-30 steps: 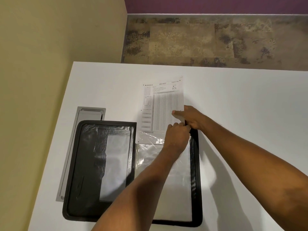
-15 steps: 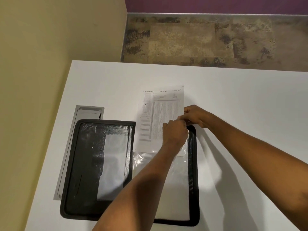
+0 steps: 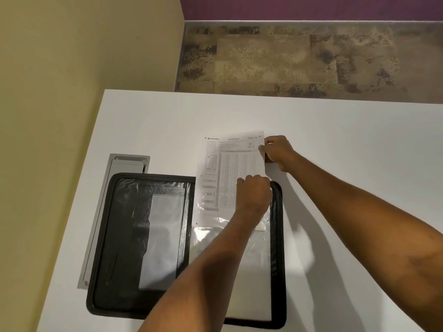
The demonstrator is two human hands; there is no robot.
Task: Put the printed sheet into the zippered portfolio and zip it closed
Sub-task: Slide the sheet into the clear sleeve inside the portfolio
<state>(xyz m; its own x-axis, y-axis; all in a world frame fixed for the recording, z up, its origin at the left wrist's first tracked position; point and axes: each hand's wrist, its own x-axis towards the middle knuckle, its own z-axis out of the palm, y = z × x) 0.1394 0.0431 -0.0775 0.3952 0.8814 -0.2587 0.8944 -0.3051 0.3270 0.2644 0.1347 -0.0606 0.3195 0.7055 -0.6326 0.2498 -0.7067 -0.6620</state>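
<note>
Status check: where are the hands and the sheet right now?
Right hand pinching the printed sheet at its right edge. Left hand at the sleeve mouth. Sheet partly in, portfolio open. Nothing in the way.

1. The left hand (image 3: pixel 253 195) is curled up like a loose fist. We see its back, and its fingers are tucked under.
2. The left arm is bare. It comes up from the bottom edge, slanting to the right.
3. The right hand (image 3: pixel 279 152) is farther away. Its fingers (image 3: pixel 265 149) are pinched together.
4. The right arm is bare too. It comes in from the right side, stretched out long.
5. The two hands are near each other but not touching.
</note>
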